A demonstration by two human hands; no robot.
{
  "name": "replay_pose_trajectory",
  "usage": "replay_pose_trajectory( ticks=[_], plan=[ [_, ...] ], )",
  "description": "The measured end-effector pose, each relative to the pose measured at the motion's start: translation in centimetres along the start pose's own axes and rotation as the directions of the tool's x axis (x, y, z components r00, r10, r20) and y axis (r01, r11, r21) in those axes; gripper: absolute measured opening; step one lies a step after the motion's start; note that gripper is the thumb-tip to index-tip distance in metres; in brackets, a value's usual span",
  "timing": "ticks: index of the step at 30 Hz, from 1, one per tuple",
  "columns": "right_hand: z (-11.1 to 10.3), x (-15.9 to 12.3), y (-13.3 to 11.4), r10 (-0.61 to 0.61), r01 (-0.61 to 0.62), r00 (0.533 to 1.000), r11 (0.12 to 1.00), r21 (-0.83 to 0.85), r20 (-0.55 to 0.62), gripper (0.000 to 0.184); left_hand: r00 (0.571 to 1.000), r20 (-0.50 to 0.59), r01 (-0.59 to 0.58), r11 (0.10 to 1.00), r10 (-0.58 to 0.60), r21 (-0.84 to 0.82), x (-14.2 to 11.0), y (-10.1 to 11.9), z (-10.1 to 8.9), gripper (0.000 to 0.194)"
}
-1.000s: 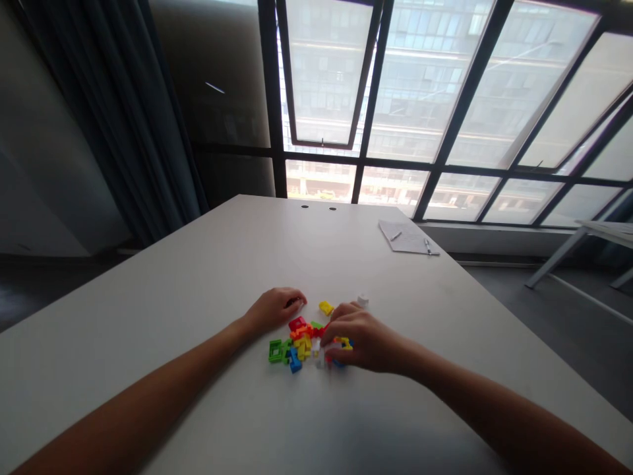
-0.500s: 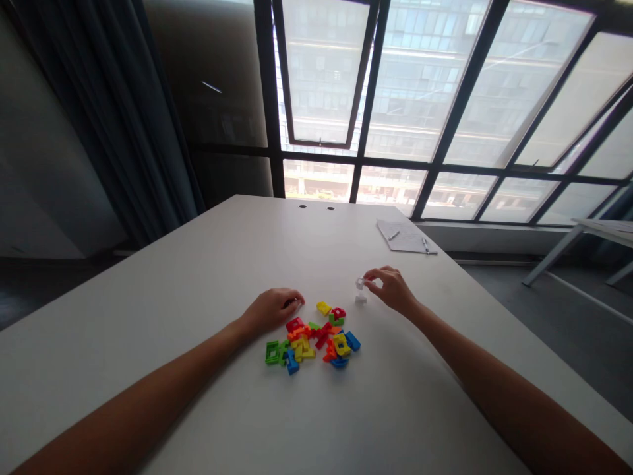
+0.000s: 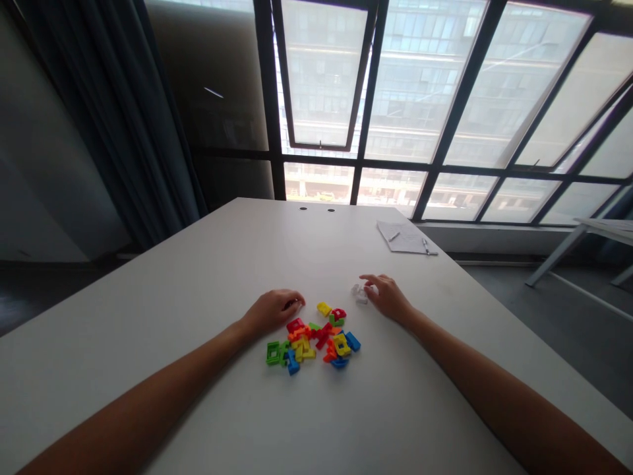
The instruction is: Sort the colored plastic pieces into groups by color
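Pale translucent building blocks point(image 3: 360, 294) lie on the white table, right of the coloured pile. My right hand point(image 3: 388, 297) is directly beside them, its thumb and index finger apart and nothing gripped between them; whether a fingertip touches a block I cannot tell. My left hand point(image 3: 275, 309) rests on the table with its fingers loosely curled inward, and no object shows in it. Just below it is a red block point(image 3: 295, 325). The pile also holds green blocks point(image 3: 273, 353), yellow blocks point(image 3: 341, 344), blue blocks point(image 3: 353, 341) and orange pieces.
Papers point(image 3: 403, 237) with two pens lie near the table's far right edge. Two dark round holes point(image 3: 317, 210) sit at the far end of the table point(image 3: 222, 251). Windows stand beyond, a dark curtain point(image 3: 113, 119) hangs left, and another table point(image 3: 603, 228) is at right.
My right hand has lowered and let go of the clear block it held up, which now lies by the other pale block. My left hand and the coloured pile have stayed put.
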State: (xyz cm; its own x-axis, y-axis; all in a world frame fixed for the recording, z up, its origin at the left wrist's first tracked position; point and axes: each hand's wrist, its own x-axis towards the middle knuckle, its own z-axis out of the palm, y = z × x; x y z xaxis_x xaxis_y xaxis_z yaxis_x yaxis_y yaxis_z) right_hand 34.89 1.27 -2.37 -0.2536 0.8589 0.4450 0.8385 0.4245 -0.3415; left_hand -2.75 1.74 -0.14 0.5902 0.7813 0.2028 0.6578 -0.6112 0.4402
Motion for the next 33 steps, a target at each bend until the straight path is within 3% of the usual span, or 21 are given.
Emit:
replay_pose_trajectory(
  ticks=[7, 13, 16, 19, 21, 23, 25, 27, 30, 33],
  plan=[
    [0.0, -0.1, 0.3, -0.023, 0.027, 0.998, 0.998, 0.060, -0.055, 0.035, 1.000, -0.013, -0.009, 1.000, 0.009, 0.006, 0.0, -0.1, 0.0, 0.031],
    [-0.4, -0.9, -1.2, -0.183, 0.191, 0.969, 0.981, -0.034, 0.165, 0.052, 1.000, -0.011, -0.020, 1.000, 0.020, 0.018, 0.0, -0.1, 0.1, 0.032],
    [-0.1, -1.1, -1.3, -0.194, 0.207, 0.964, 0.977, -0.056, 0.182, 0.040, 1.000, -0.014, -0.010, 1.000, 0.011, 0.028, 0.0, 0.0, 0.1, 0.032],
    [-0.4, -0.9, -1.9, -0.218, 0.224, 0.971, 0.974, -0.047, 0.103, 0.036, 1.000, -0.013, -0.014, 0.999, 0.014, 0.032, 0.1, 0.1, 0.2, 0.032],
    [-1.5, -0.5, -3.1, -0.255, 0.257, 0.965, 0.966, -0.012, 0.063, 0.030, 1.000, -0.017, -0.019, 0.999, 0.020, 0.037, 0.1, 0.0, 0.2, 0.031],
    [-3.2, -0.1, -4.9, -0.287, 0.281, 0.951, 0.958, 0.059, 0.117, 0.019, 0.999, -0.021, -0.025, 0.999, 0.026, 0.044, 0.1, -0.1, 0.3, 0.031],
    [-5.1, 0.1, -6.9, -0.297, 0.260, 0.901, 0.953, 0.155, 0.317, 0.015, 0.999, -0.020, -0.028, 0.999, 0.029, 0.047, 0.1, -0.2, 0.3, 0.031],
    [-6.6, 0.0, -8.8, -0.306, 0.237, 0.807, 0.951, 0.198, 0.505, 0.013, 0.999, -0.016, -0.030, 0.998, 0.031, 0.049, 0.2, -0.3, 0.3, 0.032],
    [-7.2, -0.9, -10.9, -0.324, 0.278, 0.732, 0.945, 0.172, 0.599, 0.035, 0.999, -0.012, -0.035, 0.998, 0.036, 0.052, 0.2, -0.2, 0.3, 0.033],
    [-6.4, -1.8, -12.3, -0.331, 0.332, 0.718, 0.936, 0.117, 0.612, 0.045, 0.999, -0.015, -0.044, 0.997, 0.045, 0.056, 0.2, -0.1, 0.3, 0.033]
  ],
)
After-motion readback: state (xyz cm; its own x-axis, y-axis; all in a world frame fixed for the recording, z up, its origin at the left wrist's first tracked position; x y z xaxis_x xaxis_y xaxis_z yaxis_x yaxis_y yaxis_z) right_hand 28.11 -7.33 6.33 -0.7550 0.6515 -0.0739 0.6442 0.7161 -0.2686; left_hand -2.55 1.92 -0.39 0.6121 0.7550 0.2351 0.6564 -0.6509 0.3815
